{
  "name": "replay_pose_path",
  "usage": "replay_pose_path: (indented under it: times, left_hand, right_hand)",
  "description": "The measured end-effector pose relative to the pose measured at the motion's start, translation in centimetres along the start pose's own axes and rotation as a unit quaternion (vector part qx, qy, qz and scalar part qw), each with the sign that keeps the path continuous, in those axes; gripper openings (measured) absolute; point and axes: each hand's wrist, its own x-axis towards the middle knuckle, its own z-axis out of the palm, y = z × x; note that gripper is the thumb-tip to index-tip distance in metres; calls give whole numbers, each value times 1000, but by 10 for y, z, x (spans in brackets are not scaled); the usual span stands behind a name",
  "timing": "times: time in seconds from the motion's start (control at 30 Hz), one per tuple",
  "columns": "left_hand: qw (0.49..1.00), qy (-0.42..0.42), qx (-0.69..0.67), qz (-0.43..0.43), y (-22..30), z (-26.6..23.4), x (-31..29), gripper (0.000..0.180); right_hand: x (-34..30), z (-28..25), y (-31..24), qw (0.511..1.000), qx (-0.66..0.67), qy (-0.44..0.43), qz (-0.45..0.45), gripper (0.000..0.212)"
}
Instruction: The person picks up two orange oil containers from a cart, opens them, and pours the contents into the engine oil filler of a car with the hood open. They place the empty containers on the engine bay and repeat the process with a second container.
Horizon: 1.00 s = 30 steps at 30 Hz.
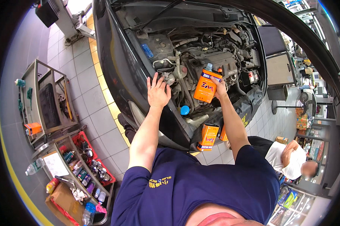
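My right hand (221,88) is wrapped round an orange rectangular can (204,93) and holds it tilted slightly above the engine (215,62). A pale blue-grey spout (209,67) sticks up from the can's top. With fingers spread, my left hand (158,92) rests on the inner edge of the black fender (119,64), holding nothing. Near the front of the engine bay is a round blue cap (184,110). A second orange can (208,135) lies at the car's front edge, with part of another one (223,135) beside it, mostly behind my right forearm.
The raised hood (294,28) arches over the right side. A black fender cover (239,109) drapes the car's front. To the left stand a metal cart (45,98) and a shelf cart (74,169) full of bottles and tools. A person in white (286,156) stands at the right, near a fan (305,100).
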Motion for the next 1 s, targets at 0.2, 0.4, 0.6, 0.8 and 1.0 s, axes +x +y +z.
replay_pose_path:
  times: [0.2, 0.4, 0.6, 0.8, 1.0]
  left_hand:
    - [1000, 13, -8, -6, 0, 0, 0, 24]
    - [1000, 11, -10, -6, 2, -3, 1, 23]
    - [1000, 7, -11, -7, 2, -4, 1, 21]
    - [1000, 9, -10, -4, 1, -3, 1, 21]
    - [1000, 6, -11, -6, 1, -4, 0, 21]
  right_hand:
    - [41, -1, 6, 999, -38, 0, 37, 37]
    - [60, 2, 9, 995, -68, 16, 72, 43]
    - [79, -4, 15, 991, -83, -19, 101, 49]
    - [85, -7, 17, 991, -76, -20, 111, 49]
    - [91, -11, 16, 988, -84, -21, 130, 53]
